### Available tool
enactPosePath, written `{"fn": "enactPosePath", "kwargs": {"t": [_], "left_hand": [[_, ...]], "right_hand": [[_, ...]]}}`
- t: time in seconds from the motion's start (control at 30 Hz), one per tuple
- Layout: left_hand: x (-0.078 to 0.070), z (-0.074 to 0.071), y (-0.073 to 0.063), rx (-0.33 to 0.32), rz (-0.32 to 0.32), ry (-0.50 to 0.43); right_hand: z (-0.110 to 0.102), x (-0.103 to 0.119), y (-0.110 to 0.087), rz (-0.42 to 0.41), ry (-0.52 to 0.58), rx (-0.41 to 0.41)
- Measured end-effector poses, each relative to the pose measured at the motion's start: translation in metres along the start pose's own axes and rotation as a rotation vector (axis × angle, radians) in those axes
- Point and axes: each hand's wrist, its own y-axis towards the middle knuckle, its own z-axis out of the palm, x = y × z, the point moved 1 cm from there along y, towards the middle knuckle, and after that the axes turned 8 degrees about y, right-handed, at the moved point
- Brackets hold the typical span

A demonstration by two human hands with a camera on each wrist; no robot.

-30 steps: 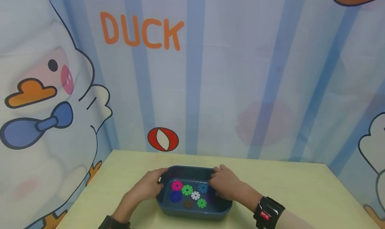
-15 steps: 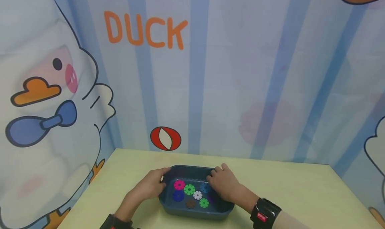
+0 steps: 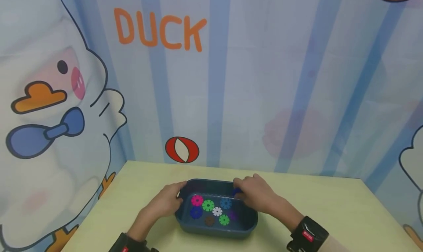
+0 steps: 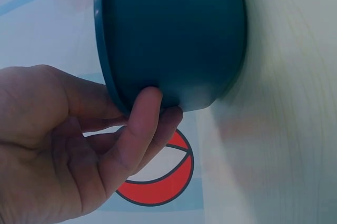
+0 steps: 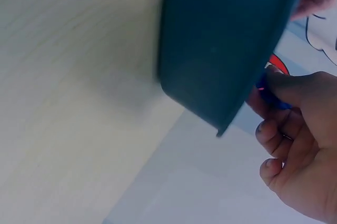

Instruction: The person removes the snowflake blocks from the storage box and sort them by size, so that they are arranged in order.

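A dark teal tray [image 3: 214,231] stands on the pale table, holding several notched plastic discs. Among them are a pink disc [image 3: 197,200], a white disc [image 3: 217,211], a brown disc [image 3: 209,220] and a purple disc [image 3: 232,215]. My left hand [image 3: 165,201] grips the tray's left end, thumb and fingers on either side of the rim in the left wrist view. Between thumb and forefinger, my right hand [image 3: 257,194] pinches a dark blue disc [image 5: 271,95] close over the tray's right back corner. Its other fingers are curled.
The light yellow tabletop [image 3: 304,211] stretches out on both sides of the tray. Behind it hangs a striped blue curtain [image 3: 251,79] with a printed duck and lettering. Each wrist wears a black strap, such as the right wrist strap [image 3: 307,235].
The right hand has risen from inside the tray's right end toward its back corner, and a dark blue disc now shows in its fingers. The left hand keeps its grip on the tray.
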Motion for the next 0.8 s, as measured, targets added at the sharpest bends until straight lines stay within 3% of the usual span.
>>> {"fn": "enactPosePath", "kwargs": {"t": [0.17, 0.43, 0.57, 0.8], "left_hand": [[-0.003, -0.001, 0.000, -0.006, 0.006, 0.014], [-0.003, -0.001, -0.002, -0.007, 0.009, 0.010], [-0.002, -0.003, -0.003, -0.005, -0.004, -0.025], [-0.001, 0.000, -0.001, 0.002, -0.007, -0.014]], "right_hand": [[-0.012, -0.010, -0.015, 0.051, 0.193, -0.038], [-0.018, -0.038, -0.044, 0.212, 0.556, -0.037], [-0.016, -0.054, -0.057, 0.269, 0.620, -0.069], [0.002, -0.075, -0.082, 0.368, 0.723, -0.037]]}}
